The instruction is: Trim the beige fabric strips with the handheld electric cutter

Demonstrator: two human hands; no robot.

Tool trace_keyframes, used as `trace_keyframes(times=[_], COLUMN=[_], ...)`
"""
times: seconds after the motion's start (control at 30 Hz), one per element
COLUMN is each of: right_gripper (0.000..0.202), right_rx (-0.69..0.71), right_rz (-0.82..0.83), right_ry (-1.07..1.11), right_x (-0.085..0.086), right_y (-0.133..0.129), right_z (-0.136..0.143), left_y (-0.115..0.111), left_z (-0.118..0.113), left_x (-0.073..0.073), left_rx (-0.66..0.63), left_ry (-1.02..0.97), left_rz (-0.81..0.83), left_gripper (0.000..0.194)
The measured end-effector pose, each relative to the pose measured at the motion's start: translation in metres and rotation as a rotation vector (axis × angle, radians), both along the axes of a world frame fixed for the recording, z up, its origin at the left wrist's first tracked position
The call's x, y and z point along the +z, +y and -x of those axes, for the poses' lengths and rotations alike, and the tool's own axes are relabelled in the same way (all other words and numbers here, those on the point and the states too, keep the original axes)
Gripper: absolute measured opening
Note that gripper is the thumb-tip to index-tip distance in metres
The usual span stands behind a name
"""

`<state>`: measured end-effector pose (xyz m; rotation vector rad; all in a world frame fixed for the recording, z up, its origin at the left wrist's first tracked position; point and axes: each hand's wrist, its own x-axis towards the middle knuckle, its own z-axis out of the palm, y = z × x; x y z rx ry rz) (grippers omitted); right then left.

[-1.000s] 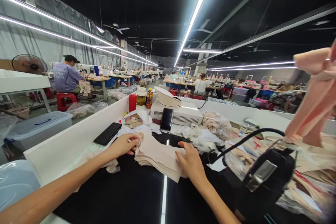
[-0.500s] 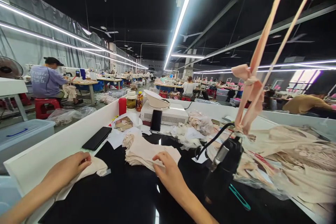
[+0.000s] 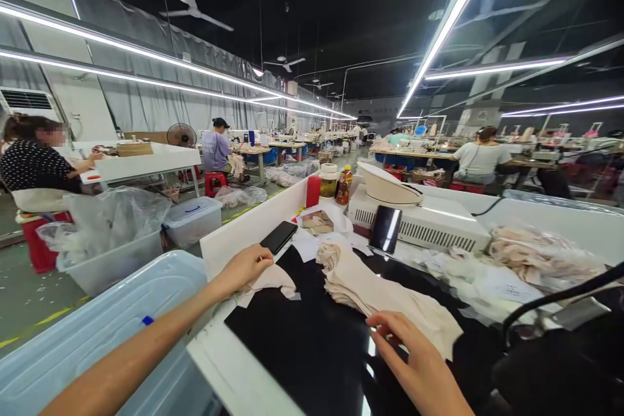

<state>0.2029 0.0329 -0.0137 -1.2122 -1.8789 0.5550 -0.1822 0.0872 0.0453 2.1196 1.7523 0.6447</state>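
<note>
My left hand is at the left edge of the black work surface, above a small cream fabric piece. Its fingers are bent together in a pinch, and what they hold, if anything, is too small to make out. A stack of cream cut fabric pieces, curled at its left end, lies in the middle of the black surface. At the stack's near edge is my right hand, thumb and fingers apart, with nothing visible between them.
Behind the stack are a dark phone, a white machine box and two bottles. Another black phone lies by the left board. Bagged fabric and a black cable are rightward. A blue-lidded bin stands left; co-workers sit beyond.
The view has swung left, so the table appears further right and more bins and a seated person show. Both hands stay close to the same fabric pieces.
</note>
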Motion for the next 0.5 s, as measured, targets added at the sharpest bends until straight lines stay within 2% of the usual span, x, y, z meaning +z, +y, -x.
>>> trace_keyframes(times=[0.1,0.2,0.4,0.5], right_gripper=[0.024,0.031,0.065,0.069], right_rx=[0.001,-0.013,0.030,0.154], right_rz=[0.062,0.190,0.577,0.705], right_ry=[0.033,0.196,0.571,0.712], right_x=[-0.005,-0.006,0.005,0.009], right_y=[-0.004,-0.011,-0.035,-0.049], right_z=[0.007,0.022,0.061,0.074], left_y=[-0.005,-0.014,-0.044,-0.058], left_z=[-0.005,-0.018,-0.064,-0.086], left_x=[0.008,0.017,0.026,0.026], left_rx=[-0.059,-0.149,-0.390,-0.474], left_ry=[-0.125,-0.263,-0.501,-0.584], left_rz=[-0.015,-0.008,0.143,0.222], left_gripper=[0.030,0.035,0.045,0.045])
